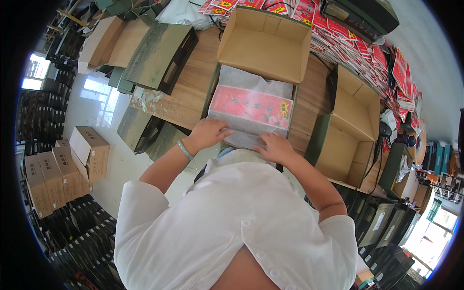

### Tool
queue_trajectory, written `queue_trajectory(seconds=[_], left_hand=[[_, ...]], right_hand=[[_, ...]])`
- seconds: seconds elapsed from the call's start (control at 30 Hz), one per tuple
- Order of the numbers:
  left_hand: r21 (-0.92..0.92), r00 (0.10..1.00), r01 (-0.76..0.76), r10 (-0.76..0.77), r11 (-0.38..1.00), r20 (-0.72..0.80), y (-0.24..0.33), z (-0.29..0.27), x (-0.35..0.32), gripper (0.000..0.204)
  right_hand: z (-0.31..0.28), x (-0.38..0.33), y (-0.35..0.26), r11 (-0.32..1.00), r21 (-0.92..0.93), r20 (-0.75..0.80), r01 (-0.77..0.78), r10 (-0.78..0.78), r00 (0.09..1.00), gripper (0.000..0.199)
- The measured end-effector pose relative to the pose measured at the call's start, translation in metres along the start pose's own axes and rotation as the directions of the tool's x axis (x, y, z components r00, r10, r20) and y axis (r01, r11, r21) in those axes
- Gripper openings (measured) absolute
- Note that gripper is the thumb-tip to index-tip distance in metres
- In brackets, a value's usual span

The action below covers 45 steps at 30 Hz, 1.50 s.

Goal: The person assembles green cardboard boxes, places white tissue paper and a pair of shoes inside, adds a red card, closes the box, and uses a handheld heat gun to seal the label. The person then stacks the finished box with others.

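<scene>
In front of me stands an open shoebox-like carton (263, 46), its brown-lined lid tipped back on the far side. Thin whitish tissue paper (241, 77) lines it. A flat red printed packet (246, 104) with pink flowers and a yellow burst lies across the middle, looking hazy as if partly under the tissue. At the near edge, my left hand (209, 133), with a bracelet on its wrist, has its fingers closed on the tissue paper. My right hand (275, 147) pinches the same near edge farther right. The fingertips are partly hidden by the paper.
Another open carton (343, 150) stands to the right. Closed green boxes (157, 55) sit at the table's left end. A heap of red packets (348, 46) covers the far side. Brown cartons (89, 152) stand on the floor at left, near stacked dark boxes (87, 234).
</scene>
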<state>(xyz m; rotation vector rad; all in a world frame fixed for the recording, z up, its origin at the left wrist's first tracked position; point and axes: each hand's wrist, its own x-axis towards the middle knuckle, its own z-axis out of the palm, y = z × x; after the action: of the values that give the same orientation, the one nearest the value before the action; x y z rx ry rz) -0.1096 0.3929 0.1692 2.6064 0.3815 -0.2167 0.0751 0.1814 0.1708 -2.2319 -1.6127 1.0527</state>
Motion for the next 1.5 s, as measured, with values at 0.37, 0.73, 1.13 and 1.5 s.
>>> queue_trajectory(seconds=[0.37, 0.73, 1.13, 1.5], left_hand=[[0.025, 0.911, 0.097, -0.099, 0.995, 0.400, -0.023, -0.011, 0.013, 0.054], [0.156, 0.924, -0.154, 0.087, 0.976, 0.372, -0.047, -0.011, 0.013, 0.066], [-0.192, 0.994, -0.052, 0.033, 0.980, -0.102, -0.078, -0.021, 0.000, 0.044], [-0.641, 0.899, 0.365, -0.436, 0.675, 0.053, -0.094, 0.047, 0.002, 0.054]], right_hand=[[0.006, 0.010, -0.004, 0.983, 0.040, 0.063, -0.178, 0.175, 0.983, 0.059], [-0.008, 0.007, -0.012, 0.900, 0.140, 0.155, -0.412, 0.391, 0.907, 0.061], [-0.048, 0.029, 0.023, 0.810, 0.452, -0.073, -0.374, 0.451, 0.890, 0.043], [-0.109, 0.165, 0.189, 0.262, 0.965, -0.193, 0.005, 0.698, 0.689, 0.050]])
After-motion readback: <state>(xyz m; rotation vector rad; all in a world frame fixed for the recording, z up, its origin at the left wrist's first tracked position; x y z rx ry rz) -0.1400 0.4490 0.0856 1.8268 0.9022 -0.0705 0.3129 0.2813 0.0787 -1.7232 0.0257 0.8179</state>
